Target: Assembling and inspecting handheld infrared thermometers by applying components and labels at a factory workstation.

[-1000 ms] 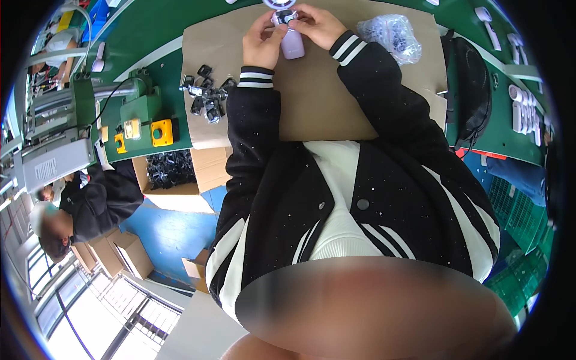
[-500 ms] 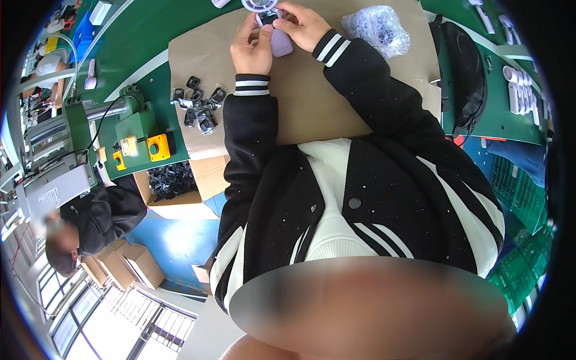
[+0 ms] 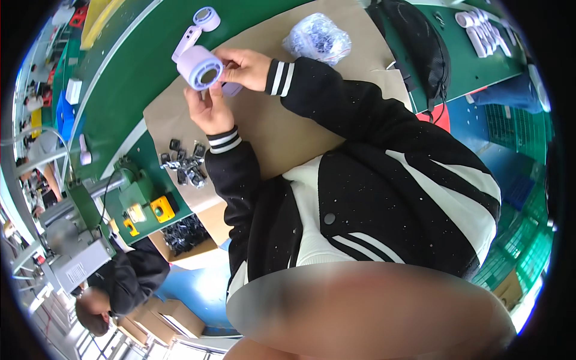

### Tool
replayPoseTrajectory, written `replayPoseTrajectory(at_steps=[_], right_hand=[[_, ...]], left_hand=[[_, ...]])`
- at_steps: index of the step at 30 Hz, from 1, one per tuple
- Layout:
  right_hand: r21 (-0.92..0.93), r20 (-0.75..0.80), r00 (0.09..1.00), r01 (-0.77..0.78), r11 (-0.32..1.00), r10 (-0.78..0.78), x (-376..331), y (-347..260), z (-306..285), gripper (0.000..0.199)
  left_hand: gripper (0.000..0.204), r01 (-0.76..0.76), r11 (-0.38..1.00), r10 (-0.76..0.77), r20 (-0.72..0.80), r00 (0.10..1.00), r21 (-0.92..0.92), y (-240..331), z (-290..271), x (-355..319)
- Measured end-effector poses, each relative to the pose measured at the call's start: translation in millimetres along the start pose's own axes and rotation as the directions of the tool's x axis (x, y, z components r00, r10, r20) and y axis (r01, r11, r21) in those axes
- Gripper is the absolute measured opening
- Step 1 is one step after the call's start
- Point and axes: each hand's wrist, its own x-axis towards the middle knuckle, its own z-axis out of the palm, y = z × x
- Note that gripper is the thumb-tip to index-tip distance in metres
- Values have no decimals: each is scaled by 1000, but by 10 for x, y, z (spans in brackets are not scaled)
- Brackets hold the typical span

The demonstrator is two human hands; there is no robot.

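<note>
A lavender handheld fan (image 3: pixel 193 65) with a thick round head and an open ring front is held above the far edge of brown paper. My left hand (image 3: pixel 210 113) pinches its lower rim between thumb and fingers. My right hand (image 3: pixel 247 69) is closed at its right side, with some fingertips hidden behind the head. Below the right hand shows a lavender piece (image 3: pixel 231 89); whether it joins the fan, I cannot tell. Just beyond lies another lavender fan (image 3: pixel 188 39) on the green bench. Several small black parts (image 3: pixel 186 164) are heaped left of my left forearm.
Brown paper (image 3: pixel 288 129) covers the bench before me. A clear bag of small parts (image 3: pixel 318 39) sits right, near a black bag (image 3: pixel 423 54) and several pale fans (image 3: pixel 482 33). Left are a green press (image 3: pixel 135 186) and a carton of black parts (image 3: pixel 210 249); a person (image 3: pixel 129 279) is beyond.
The view has turned and shifted. The fan head now faces me more, raised and tilted, and the black piece between my fingers is no longer visible. Both hands remain on the fan.
</note>
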Motion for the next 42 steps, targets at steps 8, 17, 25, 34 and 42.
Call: replayPoseTrajectory(at_steps=[8, 17, 25, 34, 42], right_hand=[[-109, 1, 996, -86, 990, 87, 9, -18, -24, 44], [-104, -8, 1000, 1, 995, -2, -409, -1226, -1440, 20], [-427, 22, 983, -154, 891, 181, -730, -445, -1941, 8], [-624, -13, 999, -49, 780, 52, -694, -518, -1592, 5], [-831, -12, 988, 76, 552, -154, -782, -437, -1380, 9]], left_hand=[[19, -1, 998, -2, -46, 999, -65, -141, 64, 139], [32, 359, 890, -281, -282, 918, 281, -793, -594, 1322], [36, 71, 304, -65, -54, 996, 950, -1108, -558, 2179], [56, -121, 726, -481, 625, 615, 677, -920, 393, 2058], [53, -136, 746, -310, 521, 795, 652, -481, 248, 1639]])
